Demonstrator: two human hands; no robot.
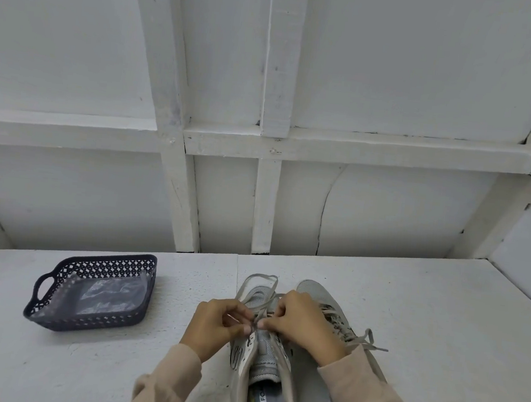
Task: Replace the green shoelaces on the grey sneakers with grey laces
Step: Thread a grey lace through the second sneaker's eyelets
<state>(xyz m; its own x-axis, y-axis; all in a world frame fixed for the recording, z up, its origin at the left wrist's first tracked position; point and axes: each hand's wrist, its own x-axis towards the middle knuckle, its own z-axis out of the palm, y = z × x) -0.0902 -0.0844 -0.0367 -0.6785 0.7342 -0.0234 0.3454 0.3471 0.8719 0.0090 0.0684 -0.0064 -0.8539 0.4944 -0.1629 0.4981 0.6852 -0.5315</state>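
Pinching a grey lace [261,276] between thumb and forefinger, the left hand [216,324] and right hand [302,324] meet, almost touching, over the eyelets of the left shoe [259,364]. Both hands are curled, knuckles up, wrists low to the table [441,315], sleeves reaching in from the near edge. Slack from the lace loops over the toe on the far side. The lace is judged light, soft and limp. It will buckle if pushed, so it is best held close behind its stiff tip, with the shoe steadied at the eyelet row. Whether a tip is at an eyelet cannot be told, as the fingers hide it. The right shoe [318,292], just beside, already carries a grey lace, its ends trailing right. No green lace shows. A dark basket [45,283] holding clear bags sits well to the left.
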